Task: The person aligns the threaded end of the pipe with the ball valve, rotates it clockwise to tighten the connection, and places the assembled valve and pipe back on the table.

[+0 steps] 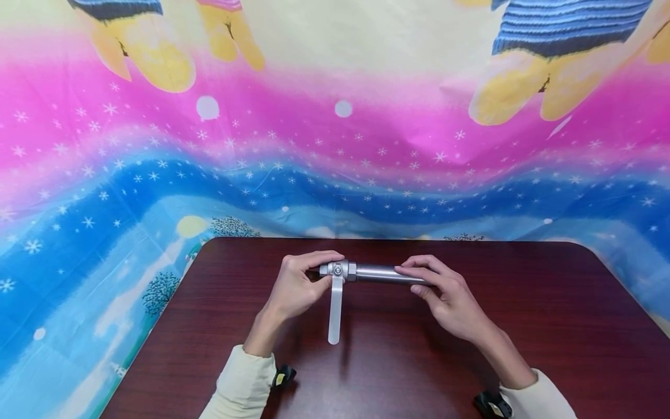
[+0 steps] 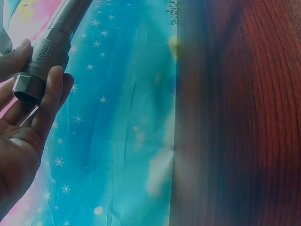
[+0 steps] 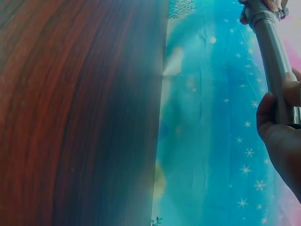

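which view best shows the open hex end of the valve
The left wrist view: the hex end appears large there and is turned so you can see into it. The head view shows it small and side-on, by the left hand. The right wrist view doesn't show it.

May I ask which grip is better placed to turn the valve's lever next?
Probably the left grip: it holds the valve, thumb beside the lever; the right grip holds the pipe farther off.

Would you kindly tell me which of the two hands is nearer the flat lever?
The left hand: it grips the valve body, where the lever attaches, while the right hand holds the plain pipe.
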`<state>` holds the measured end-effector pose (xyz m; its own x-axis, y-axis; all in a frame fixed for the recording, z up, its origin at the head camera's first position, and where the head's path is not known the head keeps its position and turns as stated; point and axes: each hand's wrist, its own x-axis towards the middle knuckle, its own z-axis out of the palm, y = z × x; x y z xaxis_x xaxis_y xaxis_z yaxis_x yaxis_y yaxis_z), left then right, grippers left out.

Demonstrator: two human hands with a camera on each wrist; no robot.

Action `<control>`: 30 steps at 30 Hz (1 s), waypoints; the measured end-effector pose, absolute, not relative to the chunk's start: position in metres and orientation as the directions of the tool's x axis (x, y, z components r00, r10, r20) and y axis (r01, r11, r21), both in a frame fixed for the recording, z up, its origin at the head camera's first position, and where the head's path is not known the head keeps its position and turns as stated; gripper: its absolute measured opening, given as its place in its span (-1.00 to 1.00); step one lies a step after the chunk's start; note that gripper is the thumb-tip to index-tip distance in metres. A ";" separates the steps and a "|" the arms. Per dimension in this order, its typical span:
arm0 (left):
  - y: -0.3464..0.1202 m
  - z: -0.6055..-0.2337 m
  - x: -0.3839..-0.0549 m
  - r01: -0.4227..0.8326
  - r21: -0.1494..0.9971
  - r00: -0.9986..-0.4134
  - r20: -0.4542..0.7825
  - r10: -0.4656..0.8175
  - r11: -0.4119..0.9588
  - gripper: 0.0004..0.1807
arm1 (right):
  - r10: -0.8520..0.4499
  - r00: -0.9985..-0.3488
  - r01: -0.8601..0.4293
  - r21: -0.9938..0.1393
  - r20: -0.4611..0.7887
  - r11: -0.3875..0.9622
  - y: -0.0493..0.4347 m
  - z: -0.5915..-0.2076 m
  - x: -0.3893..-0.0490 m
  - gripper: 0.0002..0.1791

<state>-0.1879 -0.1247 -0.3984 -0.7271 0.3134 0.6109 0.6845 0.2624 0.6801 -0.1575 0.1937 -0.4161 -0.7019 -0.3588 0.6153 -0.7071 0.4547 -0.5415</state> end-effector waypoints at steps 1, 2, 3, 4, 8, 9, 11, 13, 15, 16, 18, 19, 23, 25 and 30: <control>-0.125 -0.398 -0.188 0.684 0.680 -0.727 0.611 0.313 0.263 -0.53 | -0.359 -0.696 -0.712 -0.536 0.621 0.453 0.194 -0.417 -0.158 -0.40; -0.125 -0.398 -0.188 0.684 0.680 -0.727 0.611 0.313 0.263 -0.52 | -0.359 -0.695 -0.713 -0.536 0.623 0.451 0.194 -0.417 -0.158 -0.39; -0.125 -0.399 -0.188 0.684 0.680 -0.727 0.611 0.313 0.262 -0.52 | -0.358 -0.696 -0.713 -0.537 0.623 0.451 0.194 -0.417 -0.158 -0.39; -0.124 -0.399 -0.188 0.685 0.681 -0.727 0.611 0.313 0.261 -0.52 | -0.357 -0.696 -0.712 -0.537 0.623 0.452 0.194 -0.418 -0.158 -0.38; -0.125 -0.399 -0.187 0.684 0.682 -0.728 0.611 0.311 0.259 -0.52 | -0.356 -0.710 -0.699 -0.546 0.608 0.462 0.194 -0.416 -0.157 -0.40; -0.125 -0.399 -0.187 0.683 0.682 -0.728 0.611 0.310 0.260 -0.52 | -0.357 -0.712 -0.697 -0.546 0.605 0.466 0.194 -0.416 -0.157 -0.41; -0.125 -0.398 -0.187 0.682 0.685 -0.730 0.609 0.311 0.257 -0.52 | -0.361 -0.715 -0.694 -0.546 0.599 0.469 0.194 -0.416 -0.156 -0.43; -0.125 -0.399 -0.187 0.682 0.686 -0.729 0.610 0.310 0.254 -0.53 | -0.367 -0.716 -0.694 -0.546 0.594 0.470 0.194 -0.416 -0.156 -0.44; -0.125 -0.399 -0.187 0.682 0.686 -0.729 0.610 0.311 0.253 -0.53 | -0.374 -0.718 -0.693 -0.549 0.587 0.468 0.195 -0.416 -0.156 -0.45; -0.125 -0.399 -0.187 0.683 0.685 -0.728 0.611 0.310 0.254 -0.53 | -0.377 -0.720 -0.691 -0.552 0.583 0.466 0.195 -0.416 -0.156 -0.46; -0.125 -0.400 -0.188 0.688 0.680 -0.724 0.615 0.311 0.256 -0.52 | -0.380 -0.729 -0.682 -0.558 0.570 0.473 0.196 -0.417 -0.156 -0.48; -0.124 -0.400 -0.188 0.690 0.677 -0.722 0.617 0.314 0.256 -0.51 | -0.378 -0.736 -0.674 -0.561 0.561 0.480 0.196 -0.417 -0.156 -0.48; -0.123 -0.401 -0.188 0.687 0.679 -0.724 0.608 0.326 0.259 -0.51 | -0.358 -0.779 -0.624 -0.574 0.515 0.530 0.195 -0.418 -0.154 -0.43; -0.123 -0.400 -0.187 0.680 0.684 -0.730 0.599 0.328 0.265 -0.51 | -0.353 -0.790 -0.610 -0.577 0.501 0.544 0.193 -0.418 -0.153 -0.35; -0.125 -0.399 -0.187 0.668 0.694 -0.741 0.592 0.316 0.269 -0.51 | -0.370 -0.769 -0.638 -0.582 0.521 0.505 0.190 -0.418 -0.153 -0.25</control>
<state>-0.1872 -0.1246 -0.3992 -0.7413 0.3161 0.5920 0.6685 0.2686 0.6935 -0.1525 0.1902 -0.4176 -0.7689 -0.3700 0.5214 -0.6375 0.5053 -0.5816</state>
